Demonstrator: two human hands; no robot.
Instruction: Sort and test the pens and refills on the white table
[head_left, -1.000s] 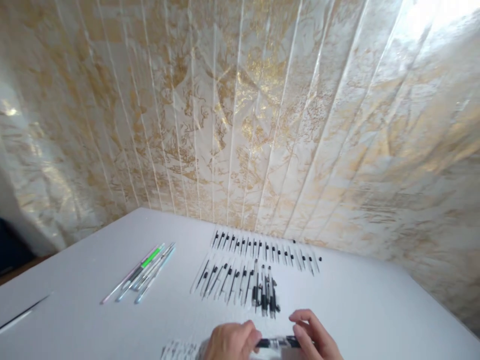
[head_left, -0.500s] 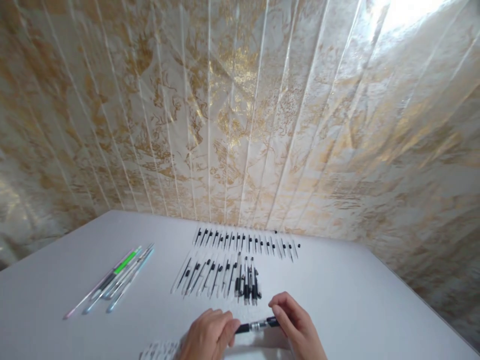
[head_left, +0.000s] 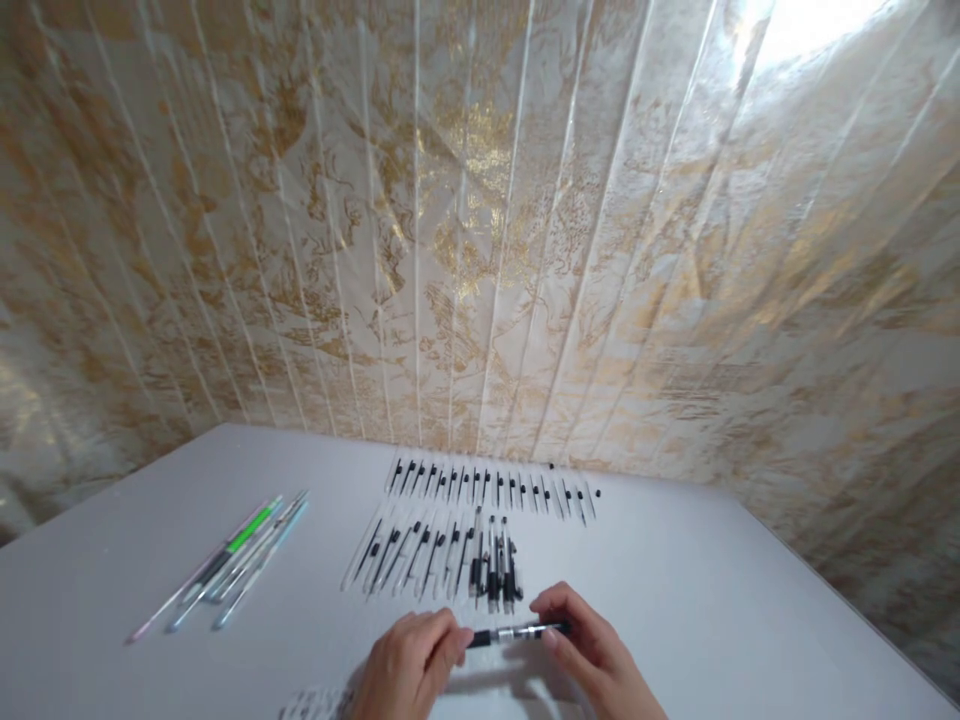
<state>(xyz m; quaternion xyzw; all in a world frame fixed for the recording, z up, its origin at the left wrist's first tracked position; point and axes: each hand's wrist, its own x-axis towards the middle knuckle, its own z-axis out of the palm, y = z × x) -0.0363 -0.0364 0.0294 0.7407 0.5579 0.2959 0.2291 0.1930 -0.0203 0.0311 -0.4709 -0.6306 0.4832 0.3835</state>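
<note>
A pen [head_left: 510,634] with a black grip and a clear barrel lies level between my two hands, above the near part of the table. My left hand [head_left: 414,660] is closed on its left end, which the fingers hide. Thumb and fingers of my right hand [head_left: 592,648] pinch the dark right end. Just beyond the hands, several black-and-clear pens [head_left: 493,565] lie side by side. Left of them runs a row of clear tubes with thin black refills [head_left: 416,550].
Farther back is a second row of thin refills [head_left: 487,485] with black caps. Pastel and green pens [head_left: 232,560] lie bunched at the left on the white table [head_left: 675,560]. A printed sheet [head_left: 319,703] shows at the near edge. Gold-patterned sheeting [head_left: 465,230] rises behind.
The pen has risen slightly and turned closer to level. My right thumb now presses on its right end, and my left hand has shifted a little left.
</note>
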